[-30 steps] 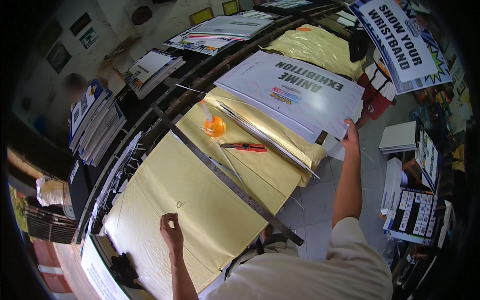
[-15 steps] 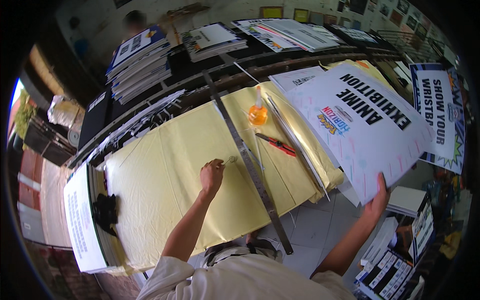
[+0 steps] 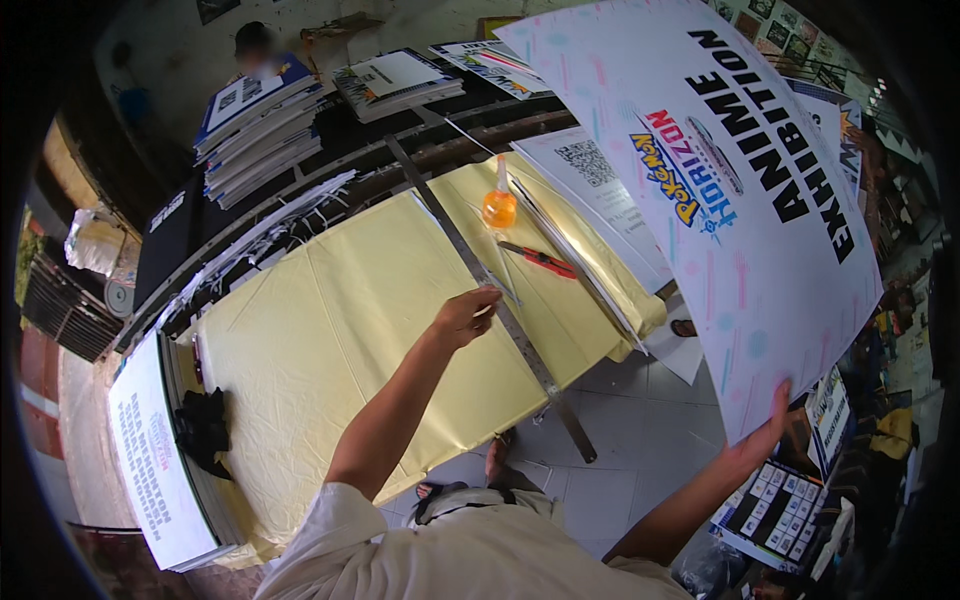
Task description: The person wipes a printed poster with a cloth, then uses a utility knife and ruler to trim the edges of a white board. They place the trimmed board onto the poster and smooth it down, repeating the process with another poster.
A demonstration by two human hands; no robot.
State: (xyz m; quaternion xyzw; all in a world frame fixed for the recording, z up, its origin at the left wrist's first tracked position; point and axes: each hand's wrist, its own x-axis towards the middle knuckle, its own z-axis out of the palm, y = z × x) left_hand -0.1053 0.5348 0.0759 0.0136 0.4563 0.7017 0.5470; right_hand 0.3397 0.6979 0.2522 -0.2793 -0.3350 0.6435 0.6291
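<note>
A large white printed poster board (image 3: 740, 200) stands lifted off the table at the right of the view, tilted with its printed face toward the camera and its long axis running from the upper left, above the work surface, down to the lower right over the tiled floor. The right hand (image 3: 768, 425) clasps its lower edge, fingers wrapped round the board. The left hand (image 3: 465, 315) rests with loosely curled fingers on a long metal ruler (image 3: 490, 290), which lies diagonally across the yellow-covered table (image 3: 330, 330) and overhangs its near edge. Just beyond the ruler stand a small orange bottle (image 3: 499, 205) and a red cutter (image 3: 540, 260), beside more white printed sheets (image 3: 590, 170). A black cloth (image 3: 205, 430) lies at the table's left end; stacks of printed boards (image 3: 255, 125) fill the shelf behind
</note>
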